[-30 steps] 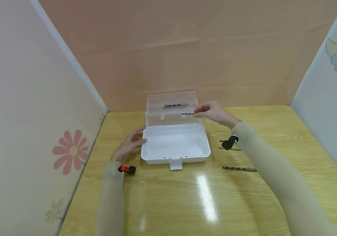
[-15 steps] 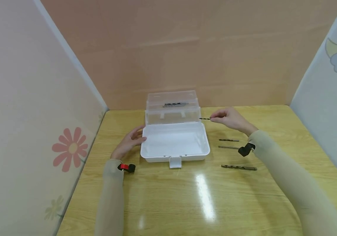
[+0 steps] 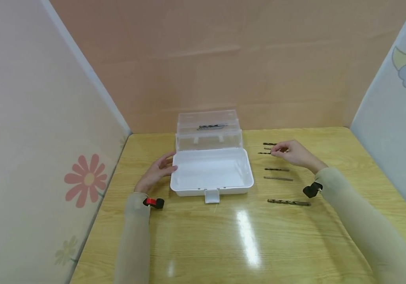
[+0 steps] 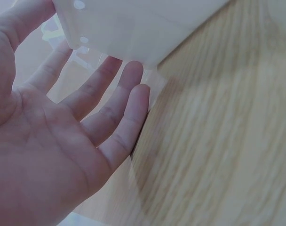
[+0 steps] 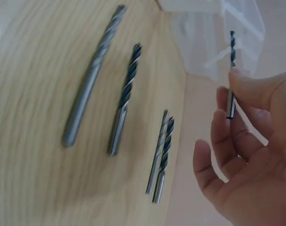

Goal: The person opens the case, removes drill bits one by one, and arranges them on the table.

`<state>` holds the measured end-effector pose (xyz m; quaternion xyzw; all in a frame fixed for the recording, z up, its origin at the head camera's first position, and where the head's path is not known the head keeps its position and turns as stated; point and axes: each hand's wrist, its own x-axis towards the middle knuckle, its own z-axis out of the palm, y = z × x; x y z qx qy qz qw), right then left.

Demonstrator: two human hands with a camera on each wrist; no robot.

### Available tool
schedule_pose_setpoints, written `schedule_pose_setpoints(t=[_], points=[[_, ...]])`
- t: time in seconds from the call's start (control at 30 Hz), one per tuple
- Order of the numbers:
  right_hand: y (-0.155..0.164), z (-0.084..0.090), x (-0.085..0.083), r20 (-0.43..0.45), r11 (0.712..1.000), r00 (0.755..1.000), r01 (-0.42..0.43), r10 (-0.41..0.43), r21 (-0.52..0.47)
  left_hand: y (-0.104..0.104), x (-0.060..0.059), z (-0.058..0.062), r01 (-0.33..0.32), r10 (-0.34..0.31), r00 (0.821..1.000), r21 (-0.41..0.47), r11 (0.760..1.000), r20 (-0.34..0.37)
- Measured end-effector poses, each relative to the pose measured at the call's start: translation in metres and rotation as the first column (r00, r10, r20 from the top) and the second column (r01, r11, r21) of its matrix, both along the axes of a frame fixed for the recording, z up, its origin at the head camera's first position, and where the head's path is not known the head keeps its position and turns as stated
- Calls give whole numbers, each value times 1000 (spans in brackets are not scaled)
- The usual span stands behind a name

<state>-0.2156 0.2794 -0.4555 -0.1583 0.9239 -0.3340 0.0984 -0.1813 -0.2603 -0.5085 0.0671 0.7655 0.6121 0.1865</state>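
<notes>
- Wooden table (image 3: pixel 224 244): glossy top w/ pastel panels on three sides; everything below sits on it.
- White plastic box (image 3: pixel 211 173): open, at table centre; clear lid (image 3: pixel 208 128) stands upright at the back, w/ a few dark drill bits (image 3: pixel 212 126) showing at it. Latch tab hangs at the front edge.
- L hand (image 3: pixel 157 170): flat and relaxed, fingers straight, resting against the box's left wall; holds nothing. Left wrist view shows fingertips touching the white wall, palm up off the wood.
- R hand (image 3: pixel 293 153): right of the box, low over the table, thumb and fingers pinching a small drill bit (image 5: pixel 232 75). In the head view the bit's tip (image 3: pixel 264 153) pokes out left of the fingers, just above the wood; can't tell if it touches.
- Loose bits, right of box, lying roughly parallel: thickest one (image 3: pixel 289 202) nearest the person, two mid ones (image 3: pixel 277 174) farther back, thin pair (image 3: pixel 269 145) beside the R hand's fingers.
- Wrist cams: red/black unit (image 3: pixel 153 203) on L sleeve, black one (image 3: pixel 312 190) on R sleeve.
</notes>
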Motion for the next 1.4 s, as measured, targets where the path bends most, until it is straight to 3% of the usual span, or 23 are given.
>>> schedule_pose_setpoints(t=[0.37,1.4], points=[[28,-35,9,47,993,995,81,-85,82,1,1,0,12,-12,1000,10,1000,-18],[38,-50,13,63,993,994,90,-95,73,0,1,-1,-4,4,1000,-16,1000,-7]])
